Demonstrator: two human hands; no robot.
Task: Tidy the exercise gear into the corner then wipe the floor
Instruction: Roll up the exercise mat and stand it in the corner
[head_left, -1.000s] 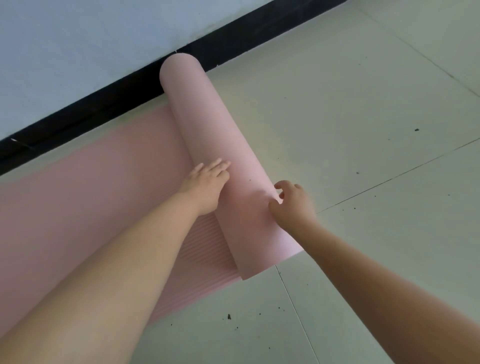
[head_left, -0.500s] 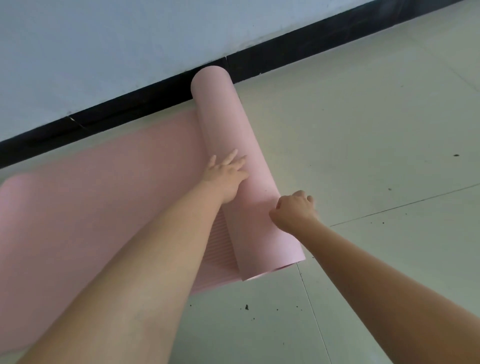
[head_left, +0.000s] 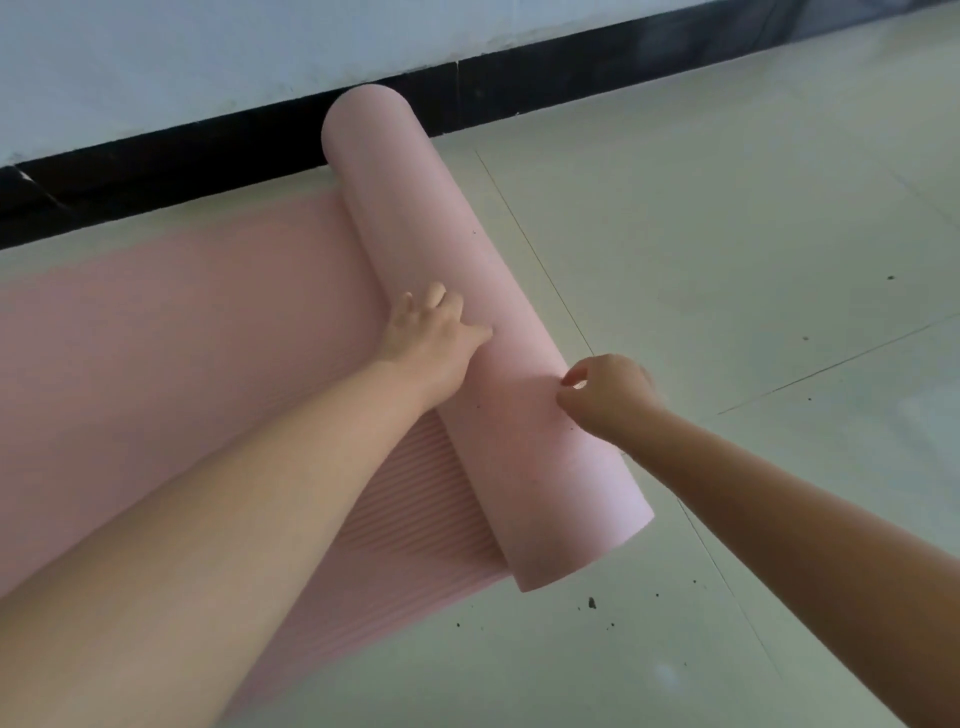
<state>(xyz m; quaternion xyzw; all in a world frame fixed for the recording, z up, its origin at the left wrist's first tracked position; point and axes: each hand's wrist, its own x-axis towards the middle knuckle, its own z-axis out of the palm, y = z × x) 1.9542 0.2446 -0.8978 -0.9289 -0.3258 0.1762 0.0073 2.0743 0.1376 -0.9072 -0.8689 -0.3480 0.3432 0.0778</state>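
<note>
1. Compared with half a second ago, the left hand (head_left: 434, 332) has slid a little further over the crest of the rolled part, and the right hand (head_left: 608, 395) has loosened from a tight fist so that thumb and forefinger show apart.
2. Pink yoga mat (head_left: 171, 332): partly rolled, it lies on the floor (head_left: 727, 249) with the flat remainder stretching away to the left and its ribbed surface showing beneath the left forearm.
3. Rolled part (head_left: 452, 270): a thick tube running from the black skirting board (head_left: 208, 156) down toward the camera, its far end touching or just beside the skirting; I cannot tell which.
4. Left grip: the palm presses on the near-left flank of the roll, fingers bent over the top and resting on it rather than closing round it.
5. Right grip: the fingers are curled, with thumb and forefinger pinching at the right edge of the roll's surface; how much of the material they have hold of is not clear.
6. Both forearms reach in from the bottom of the view, left over the flat mat, right over bare floor.
7. Pale tiles with thin joint lines make up the floor, and dark crumbs of dirt (head_left: 591, 603) lie just beside the near end of the roll.
8. Above the skirting stands a pale wall (head_left: 260, 47).
</note>
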